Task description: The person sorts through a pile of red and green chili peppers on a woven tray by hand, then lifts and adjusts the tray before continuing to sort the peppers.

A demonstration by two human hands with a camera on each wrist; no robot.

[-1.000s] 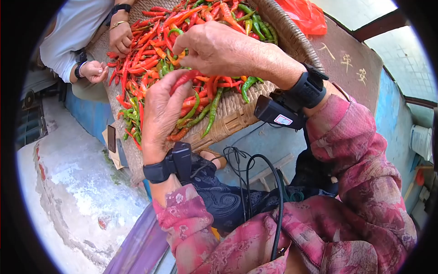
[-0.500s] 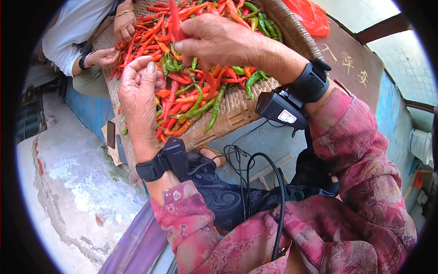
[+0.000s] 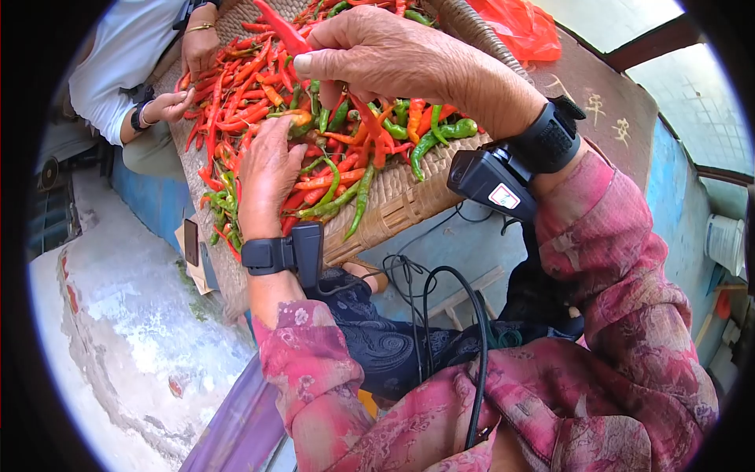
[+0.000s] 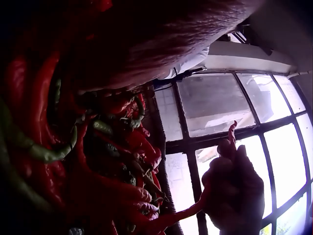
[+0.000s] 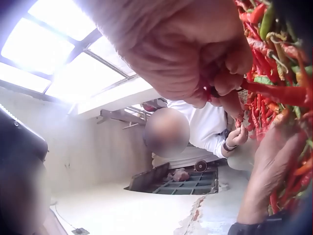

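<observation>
My right hand (image 3: 393,59) holds red chili peppers over the heap, pinching them between thumb and fingers. One red chili (image 3: 279,25) points up and left out of the grip, and another red chili (image 3: 367,122) hangs below the palm. In the left wrist view the same right hand (image 4: 234,188) appears dark against the window. My left hand (image 3: 267,169) reaches down onto the heap, its thumb apart from the fingers. Beside its fingertips lies an orange-yellow chili (image 3: 300,119); the fingertips are partly hidden among the peppers. Green chilies (image 3: 363,200) lie close to its right.
The heap of chilies lies on a woven tray (image 3: 401,212) with a raised rim. Opposite, another person's hands (image 3: 167,106) work at the far left of the heap. A red plastic bag (image 3: 515,27) lies beyond the rim. Black cables (image 3: 440,275) hang by my lap.
My left hand came near the right hand, drew back left with fingers curled, then dropped forward onto the heap. My right hand has lifted red chilies and shifted slightly upward.
</observation>
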